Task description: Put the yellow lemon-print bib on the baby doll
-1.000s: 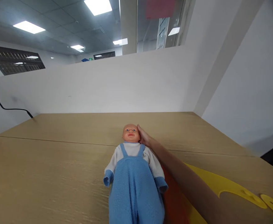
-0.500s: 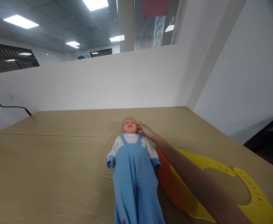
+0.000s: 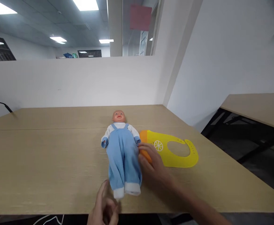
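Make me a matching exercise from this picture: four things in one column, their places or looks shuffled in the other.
1. doll
2. bib
3. left hand
4. right hand

A. in front of the bib's orange end
B. yellow and orange, with a white print
C. near the white leg cuffs
D. face up, in blue overalls

Pairs: 1-D, 2-B, 3-C, 4-A

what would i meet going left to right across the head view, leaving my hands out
Black cable → doll in blue overalls → yellow and orange bib → second table at the far right.
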The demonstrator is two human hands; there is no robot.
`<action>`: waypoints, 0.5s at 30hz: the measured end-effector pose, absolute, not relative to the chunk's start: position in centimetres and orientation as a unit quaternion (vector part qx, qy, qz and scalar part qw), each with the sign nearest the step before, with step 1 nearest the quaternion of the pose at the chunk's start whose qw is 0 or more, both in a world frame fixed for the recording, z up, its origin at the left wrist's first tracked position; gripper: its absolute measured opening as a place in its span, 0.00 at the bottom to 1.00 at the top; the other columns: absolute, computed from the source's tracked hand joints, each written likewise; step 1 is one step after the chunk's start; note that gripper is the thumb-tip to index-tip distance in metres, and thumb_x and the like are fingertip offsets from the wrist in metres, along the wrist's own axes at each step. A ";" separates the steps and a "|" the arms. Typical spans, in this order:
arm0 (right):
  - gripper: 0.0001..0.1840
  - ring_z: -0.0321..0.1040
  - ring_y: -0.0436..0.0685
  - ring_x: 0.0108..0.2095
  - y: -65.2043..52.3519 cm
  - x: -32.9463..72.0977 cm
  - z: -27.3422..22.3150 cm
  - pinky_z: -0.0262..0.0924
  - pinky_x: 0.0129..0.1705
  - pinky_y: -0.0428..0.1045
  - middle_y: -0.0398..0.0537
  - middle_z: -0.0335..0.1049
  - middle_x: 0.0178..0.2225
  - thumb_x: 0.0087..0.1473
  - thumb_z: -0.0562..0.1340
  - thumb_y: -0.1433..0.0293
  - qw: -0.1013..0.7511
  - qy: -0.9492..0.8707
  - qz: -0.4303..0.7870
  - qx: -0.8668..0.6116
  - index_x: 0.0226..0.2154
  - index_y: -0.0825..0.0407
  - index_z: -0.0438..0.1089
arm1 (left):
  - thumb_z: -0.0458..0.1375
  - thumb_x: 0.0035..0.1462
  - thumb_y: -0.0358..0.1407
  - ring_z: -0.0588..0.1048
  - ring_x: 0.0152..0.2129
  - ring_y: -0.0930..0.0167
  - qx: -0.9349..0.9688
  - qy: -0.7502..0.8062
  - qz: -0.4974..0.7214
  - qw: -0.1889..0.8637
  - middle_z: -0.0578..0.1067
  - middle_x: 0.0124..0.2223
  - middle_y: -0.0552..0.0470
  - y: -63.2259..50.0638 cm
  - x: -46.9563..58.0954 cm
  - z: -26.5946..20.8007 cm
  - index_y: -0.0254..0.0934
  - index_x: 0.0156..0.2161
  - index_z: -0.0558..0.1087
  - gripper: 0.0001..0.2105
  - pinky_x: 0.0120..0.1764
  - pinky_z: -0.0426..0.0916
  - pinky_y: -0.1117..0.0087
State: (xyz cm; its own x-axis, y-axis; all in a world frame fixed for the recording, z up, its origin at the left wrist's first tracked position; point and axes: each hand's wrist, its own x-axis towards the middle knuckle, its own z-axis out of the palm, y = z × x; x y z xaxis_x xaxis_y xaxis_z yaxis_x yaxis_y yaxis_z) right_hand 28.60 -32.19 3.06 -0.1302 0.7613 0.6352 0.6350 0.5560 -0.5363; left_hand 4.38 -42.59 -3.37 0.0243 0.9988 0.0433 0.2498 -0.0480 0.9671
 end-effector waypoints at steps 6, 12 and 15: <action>0.22 0.48 0.63 0.59 -39.3 26.5 0.6 0.52 0.57 0.61 0.57 0.53 0.57 0.48 0.59 0.73 0.406 -0.822 -0.016 -0.400 0.49 0.53 0.61 | 0.51 0.58 0.31 0.73 0.36 0.71 0.782 0.484 0.391 0.037 0.69 0.41 0.47 -41.6 4.9 -0.9 0.49 0.56 0.65 0.21 0.36 0.72 0.71; 0.22 0.45 0.65 0.60 -39.4 25.5 -0.3 0.54 0.55 0.63 0.56 0.51 0.59 0.46 0.57 0.79 0.401 -0.811 -0.069 -0.421 0.46 0.51 0.66 | 0.50 0.57 0.27 0.72 0.34 0.71 0.815 0.433 0.377 -0.084 0.67 0.45 0.43 -39.6 5.3 -1.7 0.44 0.53 0.68 0.20 0.31 0.72 0.72; 0.20 0.47 0.63 0.58 -39.0 25.2 -0.7 0.56 0.54 0.62 0.56 0.52 0.57 0.48 0.57 0.79 0.414 -0.803 -0.085 -0.420 0.45 0.50 0.67 | 0.49 0.56 0.24 0.72 0.34 0.72 0.813 0.418 0.389 -0.114 0.67 0.45 0.44 -39.0 5.2 -2.5 0.43 0.51 0.70 0.20 0.32 0.71 0.72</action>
State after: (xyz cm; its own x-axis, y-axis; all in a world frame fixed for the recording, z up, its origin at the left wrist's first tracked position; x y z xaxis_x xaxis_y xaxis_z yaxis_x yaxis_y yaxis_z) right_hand 25.18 -39.03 -0.73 -0.3043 0.6043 0.7364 0.7445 0.6331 -0.2118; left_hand 5.15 -38.99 -2.49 0.3477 0.5899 0.7288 0.7682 -0.6249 0.1392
